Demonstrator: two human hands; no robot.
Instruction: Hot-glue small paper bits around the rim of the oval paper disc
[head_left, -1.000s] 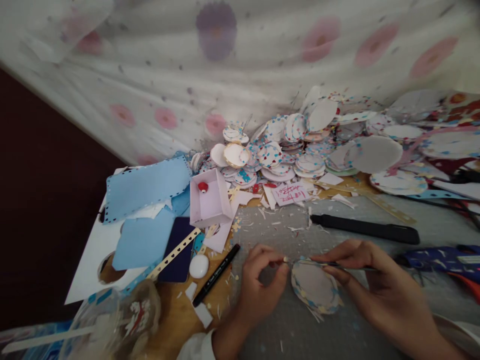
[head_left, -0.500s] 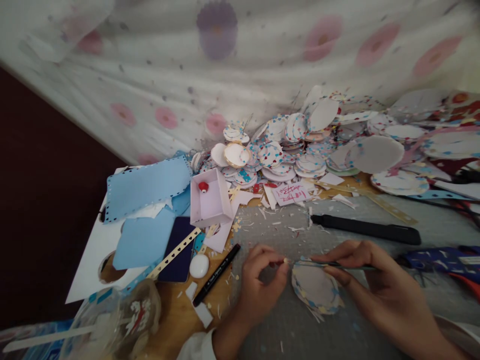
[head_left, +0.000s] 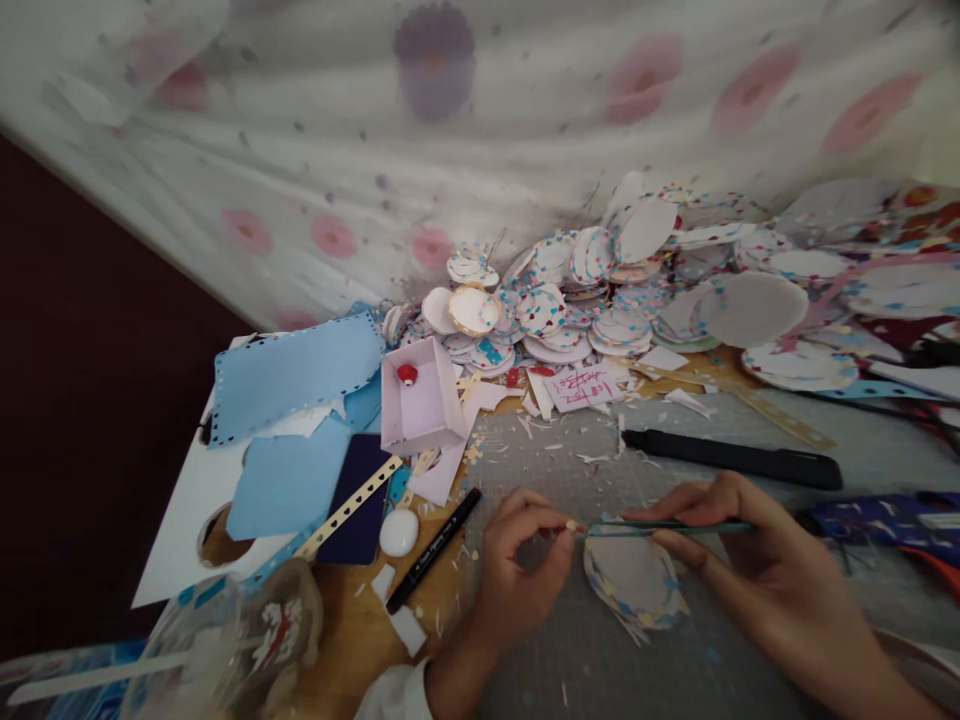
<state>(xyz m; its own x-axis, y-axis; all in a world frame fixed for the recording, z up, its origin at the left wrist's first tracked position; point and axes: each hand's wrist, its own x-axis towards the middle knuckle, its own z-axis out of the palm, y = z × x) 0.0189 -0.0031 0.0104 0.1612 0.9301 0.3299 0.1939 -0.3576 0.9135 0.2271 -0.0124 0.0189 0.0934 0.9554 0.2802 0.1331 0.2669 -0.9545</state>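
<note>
My left hand point(head_left: 521, 560) pinches a tiny pale yellow paper piece point(head_left: 571, 525) between thumb and forefinger. Held in my right hand point(head_left: 765, 580) is a pair of slim tweezers point(head_left: 637, 528), their tips pointing left, close beside that piece; whether they touch it I cannot tell. Below the tweezers lies a round white paper disc point(head_left: 634, 578) with blue and yellow bits around its edge and loose strips at its bottom. It rests on the grey cutting mat point(head_left: 570, 650).
A black pen-like tool point(head_left: 735, 460) crosses the mat's upper right. Heaped decorated discs point(head_left: 544, 308) line the back. Left of the mat are a pink box point(head_left: 424, 400), a black marker point(head_left: 433, 550), blue paper point(head_left: 289, 480) and a clear plastic cup point(head_left: 202, 640).
The tweezers have shifted slightly left and turned a little in my right hand, so their arms show more clearly. My left hand has barely moved.
</note>
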